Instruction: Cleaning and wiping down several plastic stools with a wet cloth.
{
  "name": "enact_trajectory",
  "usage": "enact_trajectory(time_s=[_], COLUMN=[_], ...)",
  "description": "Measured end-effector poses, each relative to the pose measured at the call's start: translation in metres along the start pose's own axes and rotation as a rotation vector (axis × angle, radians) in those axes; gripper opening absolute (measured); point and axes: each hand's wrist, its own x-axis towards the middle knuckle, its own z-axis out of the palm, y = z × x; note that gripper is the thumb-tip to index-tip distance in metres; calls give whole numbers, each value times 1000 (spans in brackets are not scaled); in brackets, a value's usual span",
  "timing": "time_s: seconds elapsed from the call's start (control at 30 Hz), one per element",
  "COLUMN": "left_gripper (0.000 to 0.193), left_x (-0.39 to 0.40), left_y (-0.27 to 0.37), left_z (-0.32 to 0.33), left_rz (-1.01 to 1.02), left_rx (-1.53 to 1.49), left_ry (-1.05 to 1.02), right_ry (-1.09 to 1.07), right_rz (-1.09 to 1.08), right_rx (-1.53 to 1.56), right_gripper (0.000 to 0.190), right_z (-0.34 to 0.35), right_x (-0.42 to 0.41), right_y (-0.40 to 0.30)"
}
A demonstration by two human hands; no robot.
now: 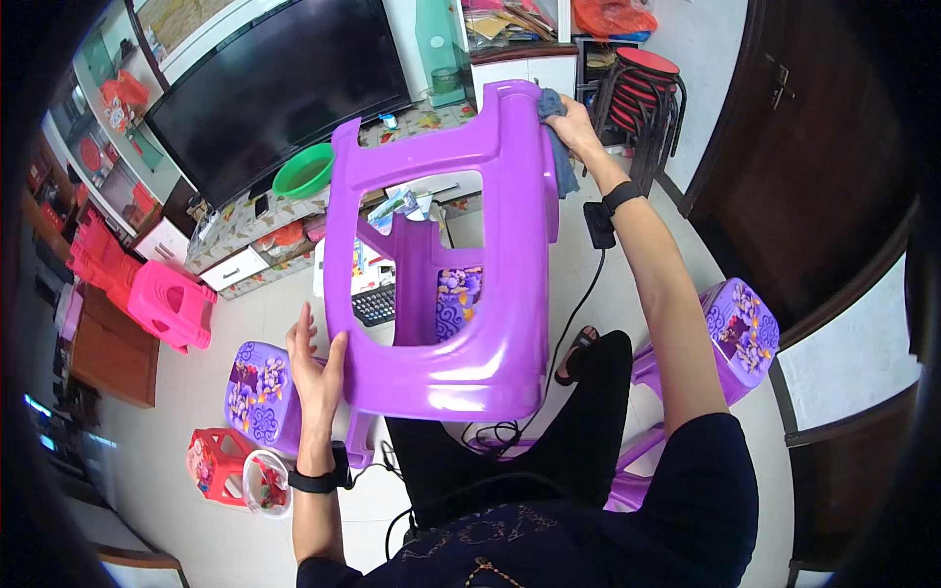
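Observation:
A glossy purple plastic stool (448, 378) is tipped over in front of my torso, its legs pointing away from me. One side panel with a large cut-out faces up. My right hand (573, 128) grips a blue-grey cloth (560, 165) against the far right leg. At the near left edge of the stool is my left hand (316, 371), fingers spread, thumb against the plastic. Whether it bears any weight cannot be seen. Through the cut-out, a flower-patterned purple surface (459, 301) and a black keyboard (373, 305) show.
Purple flower-topped stools stand left (257, 393) and right (742, 334). A red stool (217, 467) and clear tub (266, 485) sit lower left, pink stools (173, 301) further back. A green basin (303, 170) rests before the television (283, 88). A cable (584, 294) hangs from my right wrist.

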Motion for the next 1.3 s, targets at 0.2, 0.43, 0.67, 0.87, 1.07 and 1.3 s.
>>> enact_trajectory(time_s=[0.2, 0.43, 0.67, 0.87, 1.07, 1.3], left_gripper=[63, 42, 42, 41, 43, 39], left_x=[6, 19, 34, 28, 18, 21], left_y=[103, 74, 65, 64, 73, 78], left_z=[17, 15, 19, 23, 30, 32], left_rz=[582, 59, -9, 69, 115, 77], left_rx=[272, -81, -103, -105, -130, -42], left_ry=[-238, -482, -465, -444, -490, -475], right_ry=[61, 134, 256, 211, -3, 221], right_rz=[-152, -76, -349, -269, -85, -61], right_rx=[-199, -124, -665, -668, -448, -518], right_gripper=[34, 30, 41, 38, 29, 37], right_z=[18, -13, 17, 29, 18, 28], right_x=[5, 14, -13, -7, 24, 10], right_y=[-29, -34, -81, -50, -24, -26])
